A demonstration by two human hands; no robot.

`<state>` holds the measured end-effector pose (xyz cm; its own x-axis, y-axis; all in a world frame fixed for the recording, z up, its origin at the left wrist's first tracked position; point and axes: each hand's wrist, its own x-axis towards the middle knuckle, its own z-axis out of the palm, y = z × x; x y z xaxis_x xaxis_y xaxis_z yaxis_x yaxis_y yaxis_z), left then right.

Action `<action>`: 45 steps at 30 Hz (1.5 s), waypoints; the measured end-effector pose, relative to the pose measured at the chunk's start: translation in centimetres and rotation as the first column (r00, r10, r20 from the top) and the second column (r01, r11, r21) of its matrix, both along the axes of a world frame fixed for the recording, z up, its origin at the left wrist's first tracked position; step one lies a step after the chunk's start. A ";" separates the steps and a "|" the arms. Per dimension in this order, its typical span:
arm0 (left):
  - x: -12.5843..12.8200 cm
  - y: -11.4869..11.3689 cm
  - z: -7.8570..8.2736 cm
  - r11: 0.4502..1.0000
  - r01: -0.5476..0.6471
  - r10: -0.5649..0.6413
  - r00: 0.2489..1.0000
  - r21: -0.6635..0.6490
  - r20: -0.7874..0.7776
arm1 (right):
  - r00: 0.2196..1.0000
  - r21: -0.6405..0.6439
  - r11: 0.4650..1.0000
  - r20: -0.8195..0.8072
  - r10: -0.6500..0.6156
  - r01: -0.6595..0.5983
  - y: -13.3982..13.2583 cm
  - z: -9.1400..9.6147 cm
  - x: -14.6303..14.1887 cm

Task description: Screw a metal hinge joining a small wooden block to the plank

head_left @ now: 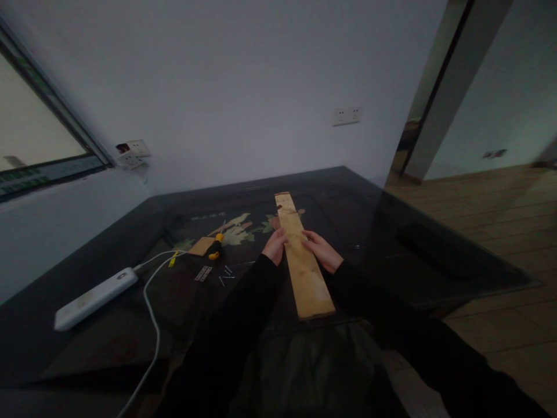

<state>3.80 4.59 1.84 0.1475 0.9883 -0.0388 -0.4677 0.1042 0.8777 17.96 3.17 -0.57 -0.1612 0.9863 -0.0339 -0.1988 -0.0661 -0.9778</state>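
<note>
A long pale wooden plank [304, 273] lies lengthwise on the dark table [130, 325], running away from me. My left hand [275, 246] grips its left edge with the fingers curled round it. My right hand [322, 251] rests on its right edge, fingers laid over the top face and thumb at the side. Both arms are in black sleeves. The plank's near end reaches the table's front edge.
Left of the plank lie a small wooden square [202, 246], a yellow-and-black screwdriver [214, 248], a metal hinge [202, 273] and a few loose screws [226, 275]. A white power strip [96, 296] with its cable [150, 313] sits at the left. Wooden floor lies to the right.
</note>
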 end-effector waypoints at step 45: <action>-13.0 -2.5 3.8 0.879 -0.210 0.429 0.741 0.428 -0.517 | 0.989 0.083 0.996 0.144 0.021 -0.033 -0.1 0.4 1.5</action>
